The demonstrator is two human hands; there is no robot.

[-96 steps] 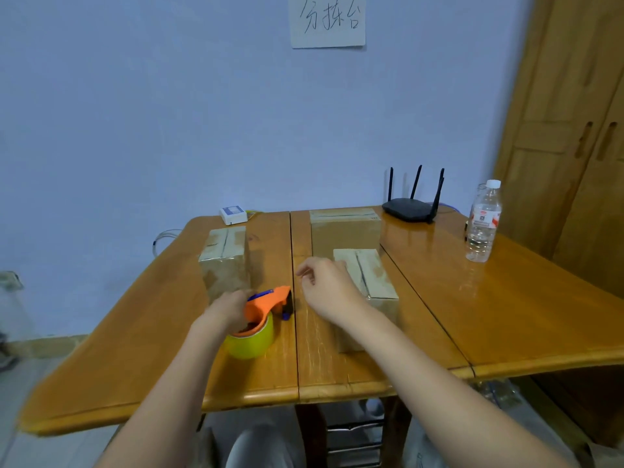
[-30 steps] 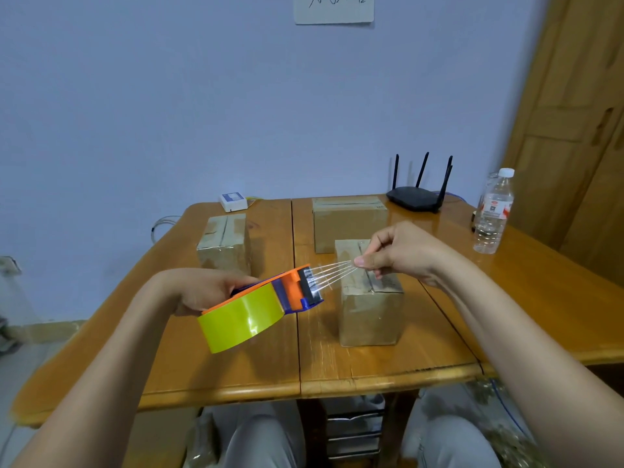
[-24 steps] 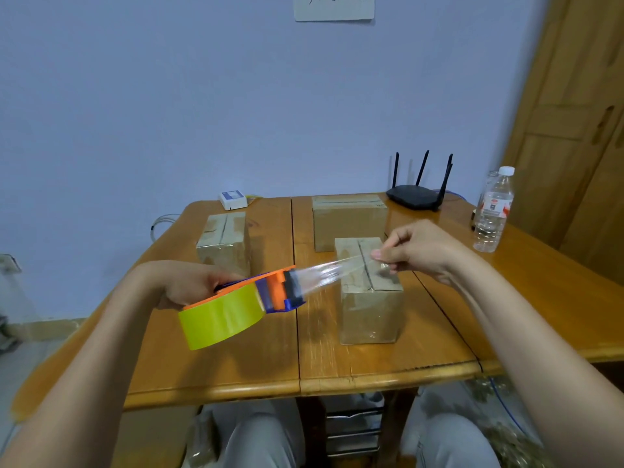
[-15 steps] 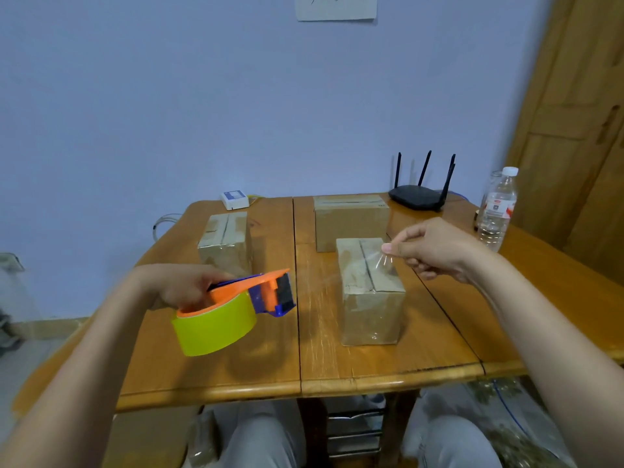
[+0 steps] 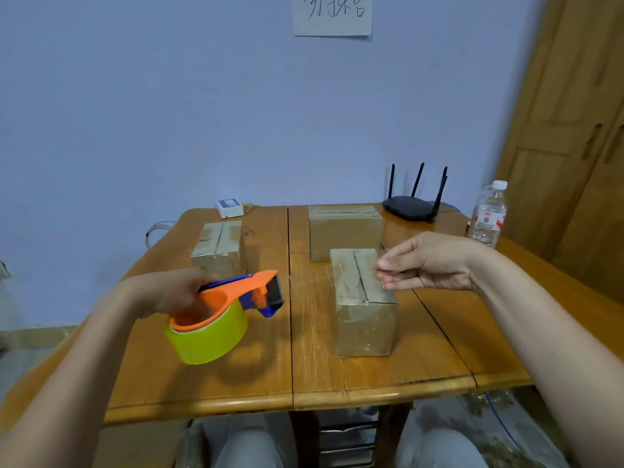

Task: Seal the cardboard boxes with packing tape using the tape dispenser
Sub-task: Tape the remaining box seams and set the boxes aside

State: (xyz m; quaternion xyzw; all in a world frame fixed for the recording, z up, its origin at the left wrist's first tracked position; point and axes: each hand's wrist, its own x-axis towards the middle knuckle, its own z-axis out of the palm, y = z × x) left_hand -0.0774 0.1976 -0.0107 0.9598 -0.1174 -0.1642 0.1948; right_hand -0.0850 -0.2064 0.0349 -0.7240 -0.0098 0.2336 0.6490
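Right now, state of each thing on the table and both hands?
left hand: grips tape dispenser
tape dispenser: held above the table, mouth toward the near box
right hand: pinches the clear tape end over the near box
near box: flaps shut, centre seam visible
left box: flaps shut
far box: flaps shut
water bottle: upright, capped
router: antennas up

Open tabletop [image 5: 219, 383] along the lower edge, lower centre. Blocked mid-frame by near box [image 5: 363, 312], far box [image 5: 344, 231] behind, left box [image 5: 219, 248]; router [image 5: 410, 206] and bottle [image 5: 488, 216] crowding upper right.
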